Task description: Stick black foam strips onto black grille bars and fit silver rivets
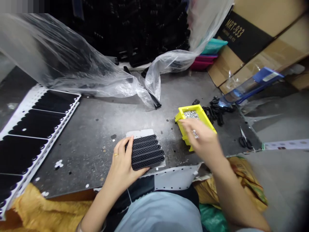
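Yellow plastic bin (193, 117) sits behind the right hand (200, 138), near black parts (216, 111).

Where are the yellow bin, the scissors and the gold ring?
Yellow plastic bin (186, 113): head view, on its outer wall.
Scissors (244, 142): head view, on the black finger loops.
Gold ring (116, 154): head view, on the band.

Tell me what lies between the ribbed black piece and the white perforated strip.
Grey work surface scattered with small white and black bits, in the head view.
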A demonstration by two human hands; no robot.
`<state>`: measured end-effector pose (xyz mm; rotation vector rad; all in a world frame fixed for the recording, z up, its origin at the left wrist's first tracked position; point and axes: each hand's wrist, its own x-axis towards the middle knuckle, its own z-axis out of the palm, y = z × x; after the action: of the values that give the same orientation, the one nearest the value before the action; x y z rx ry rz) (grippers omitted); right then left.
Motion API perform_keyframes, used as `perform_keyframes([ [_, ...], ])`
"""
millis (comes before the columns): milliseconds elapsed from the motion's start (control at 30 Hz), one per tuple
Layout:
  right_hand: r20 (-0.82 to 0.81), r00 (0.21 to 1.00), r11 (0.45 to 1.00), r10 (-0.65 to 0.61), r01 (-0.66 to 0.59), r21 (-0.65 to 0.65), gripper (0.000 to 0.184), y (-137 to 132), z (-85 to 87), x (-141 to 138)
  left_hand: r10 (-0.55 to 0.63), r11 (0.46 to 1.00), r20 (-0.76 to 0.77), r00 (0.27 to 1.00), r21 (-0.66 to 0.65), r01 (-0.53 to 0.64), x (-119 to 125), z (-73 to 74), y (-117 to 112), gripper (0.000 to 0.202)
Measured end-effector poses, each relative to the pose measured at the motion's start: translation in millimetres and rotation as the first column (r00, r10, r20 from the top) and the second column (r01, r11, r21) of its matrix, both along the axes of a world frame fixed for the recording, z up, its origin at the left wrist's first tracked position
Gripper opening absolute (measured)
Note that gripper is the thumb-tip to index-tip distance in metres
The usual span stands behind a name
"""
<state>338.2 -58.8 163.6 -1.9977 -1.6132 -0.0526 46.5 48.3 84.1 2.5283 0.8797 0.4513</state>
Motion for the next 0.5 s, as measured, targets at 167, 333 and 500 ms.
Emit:
perform_keyframes([
  [167,0.106,0.994,0.978,-0.028,0.049,-0.201,0.025,-36.2,-9.3,63.3,0.034,0.989,-0.062,0.998,0.143,-0.025,11.8,19.5,-11.9,0.107],
  [333,0.086,0.996,0.953,0.006,0.020,-0.303,0.022,-29.3,-30.3,70.6,-0.214,0.935,-0.098,0.972,0.267,0.233,62.7,46.0,-42.4,0.036],
  [500,-0.005,0.998,0.944,-0.056,0.052,-0.325,0.013,-17.5,-25.9,68.2,-0.248,0.817,-0.353,0.902,0.425,0.391,112.7,36.2,-53.2,0.031],
])
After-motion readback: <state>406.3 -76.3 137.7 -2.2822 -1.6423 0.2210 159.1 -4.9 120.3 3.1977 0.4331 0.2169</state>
